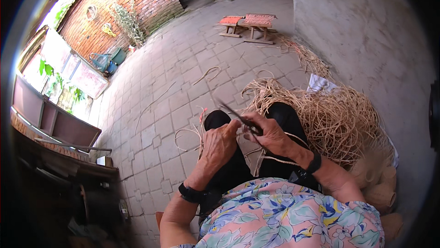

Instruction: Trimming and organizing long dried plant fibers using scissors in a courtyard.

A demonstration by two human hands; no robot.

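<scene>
My left hand (220,143) is closed, its fingertips pressed together right beside my right hand; what they pinch is hidden. In my right hand (271,133) is a dark, narrow, pointed tool (231,111), its tip slanting up and to the left past my left fingers. It may be a knife or scissors; I cannot tell which. Thin tan cord strands (283,160) pass below my right hand and over my dark trousers. More cord (187,131) loops out to the left of my left hand, with a small pinkish-red bit near it.
A large tangled heap of tan cord (339,122) lies at my right, with a white cloth (321,84) on it, against a grey wall (366,27). Low wooden stools (259,21) with red woven seats stand ahead. Loose strands (153,105) lie on the paved floor (156,142).
</scene>
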